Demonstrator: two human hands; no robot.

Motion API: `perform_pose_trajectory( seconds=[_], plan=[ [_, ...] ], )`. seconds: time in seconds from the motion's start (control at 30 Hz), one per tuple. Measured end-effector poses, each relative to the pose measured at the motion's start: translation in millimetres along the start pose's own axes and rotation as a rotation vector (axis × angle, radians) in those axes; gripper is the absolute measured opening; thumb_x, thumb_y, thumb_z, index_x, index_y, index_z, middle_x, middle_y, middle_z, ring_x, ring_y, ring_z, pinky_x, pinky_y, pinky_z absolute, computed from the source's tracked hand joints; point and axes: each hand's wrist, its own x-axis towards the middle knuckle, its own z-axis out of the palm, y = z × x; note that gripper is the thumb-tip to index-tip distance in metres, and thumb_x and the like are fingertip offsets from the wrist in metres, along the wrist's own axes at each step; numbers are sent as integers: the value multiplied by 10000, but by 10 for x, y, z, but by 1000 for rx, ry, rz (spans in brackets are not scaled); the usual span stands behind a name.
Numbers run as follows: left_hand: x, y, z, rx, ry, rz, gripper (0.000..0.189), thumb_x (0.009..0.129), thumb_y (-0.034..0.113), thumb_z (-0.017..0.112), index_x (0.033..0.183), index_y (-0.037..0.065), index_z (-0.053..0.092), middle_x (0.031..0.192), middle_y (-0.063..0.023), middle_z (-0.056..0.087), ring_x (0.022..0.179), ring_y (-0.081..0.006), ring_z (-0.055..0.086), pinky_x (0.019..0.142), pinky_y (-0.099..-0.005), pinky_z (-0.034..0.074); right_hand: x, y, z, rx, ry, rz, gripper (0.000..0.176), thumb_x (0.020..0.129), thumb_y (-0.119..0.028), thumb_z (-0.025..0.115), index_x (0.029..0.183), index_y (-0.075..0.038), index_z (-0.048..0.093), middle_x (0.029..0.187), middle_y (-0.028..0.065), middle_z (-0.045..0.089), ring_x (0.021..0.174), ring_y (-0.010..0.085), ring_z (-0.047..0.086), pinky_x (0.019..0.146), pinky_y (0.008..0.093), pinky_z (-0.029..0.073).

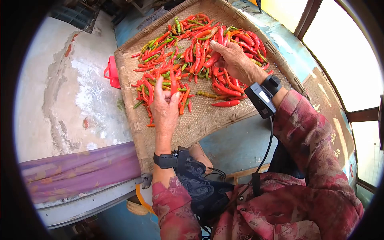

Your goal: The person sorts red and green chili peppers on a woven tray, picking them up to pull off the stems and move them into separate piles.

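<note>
My left hand (165, 107) is over the near left of a woven tray, its thumb and fingers closed on a red chili pepper (173, 82) that points away from me. Farther right, my right hand (234, 60) is closed on a larger red chili pepper (212, 60), with its fingertips partly hidden. Red, orange and green peppers lie loosely around both hands. Below my left hand's pepper is a pile of smaller chilies (150, 90). A single red chili (225, 103) lies on the weave nearer to me.
The square woven tray (200, 114) has a raised rim. At its left edge is a red plastic object (113, 73). A worn plaster wall (86, 100) and a purple cloth (80, 170) are on the left. Bright windows line the right. A cable (266, 156) hangs from my right wrist device.
</note>
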Motion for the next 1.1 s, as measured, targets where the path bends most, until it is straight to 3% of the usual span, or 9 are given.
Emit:
perform_pose_trajectory(
  seconds=[0.07, 0.17, 0.27, 0.4, 0.67, 0.73, 0.8, 0.93, 1.1],
  plan=[
    [94, -188, -204, 67, 167, -13, 467, 820, 49, 582, 1257, 52, 417, 764, -103, 616, 655, -173, 595, 613, -305, 478, 113, 130, -123, -178, -159, -258, 253, 860, -270, 594, 859, -17, 582, 689, 36, 565, 621, 120, 558, 531, 243, 436],
    [180, -531, -481, 175, 247, -95, 382, 844, 107, 564, 1205, 31, 467, 836, -128, 619, 727, -186, 601, 661, -315, 478, -275, -211, 135, -221, -132, -12, 229, 828, -170, 587, 951, 22, 564, 720, 42, 578, 667, 112, 557, 575, 237, 452],
    [181, -609, -442, 770, 335, 205, 334, 865, 179, 542, 1150, 8, 512, 914, -166, 612, 820, -228, 601, 724, -343, 470, -369, -191, 230, -256, -229, 82, 220, 807, -108, 569, 972, 36, 545, 803, 68, 592, 701, 100, 562, 596, 209, 455],
    [13, 24, 53, -41, -48, -8, 350, 881, 249, 524, 1125, -2, 532, 961, -194, 608, 868, -306, 596, 762, -369, 460, -296, 131, 266, -255, -403, 142, 201, 809, -53, 569, 993, 7, 516, 863, 59, 587, 749, 110, 574, 684, 238, 493],
    [-57, 176, 311, -88, -430, -130, 330, 919, 252, 463, 1107, -9, 539, 785, -73, 620, 660, -128, 580, 613, -279, 468, -389, 80, 249, -361, -463, 65, 184, 905, -160, 507, 1006, -7, 509, 835, 55, 564, 751, 114, 566, 626, 244, 506],
    [-28, 144, 251, -36, -399, -125, 318, 915, 239, 459, 1113, 4, 540, 738, -78, 613, 636, -143, 579, 595, -287, 468, -393, 54, 220, -496, -495, -3, 207, 926, -200, 480, 1007, -11, 508, 772, 51, 558, 686, 106, 561, 560, 237, 497],
    [12, 113, 150, 142, -189, -131, 280, 904, 215, 428, 1055, 15, 552, 771, -156, 633, 727, -315, 623, 668, -403, 466, -381, 21, 178, -643, -510, 79, 277, 954, -278, 425, 1016, -20, 505, 637, 28, 510, 544, 87, 513, 433, 232, 433],
    [145, -84, -161, 425, 177, 51, 271, 890, 214, 446, 1037, 26, 572, 870, -193, 626, 823, -358, 596, 716, -439, 444, -391, 7, 80, -568, -447, -68, 297, 943, -274, 432, 876, -11, 552, 515, 28, 484, 439, 125, 468, 378, 296, 361],
    [228, -274, -425, 658, 150, -171, 322, 877, 221, 480, 1126, 24, 535, 946, -189, 611, 893, -336, 576, 755, -422, 445, -449, -70, -28, -469, -457, -4, 305, 938, -293, 417, 932, -5, 516, 555, 19, 482, 454, 119, 472, 389, 266, 388]
  ],
)
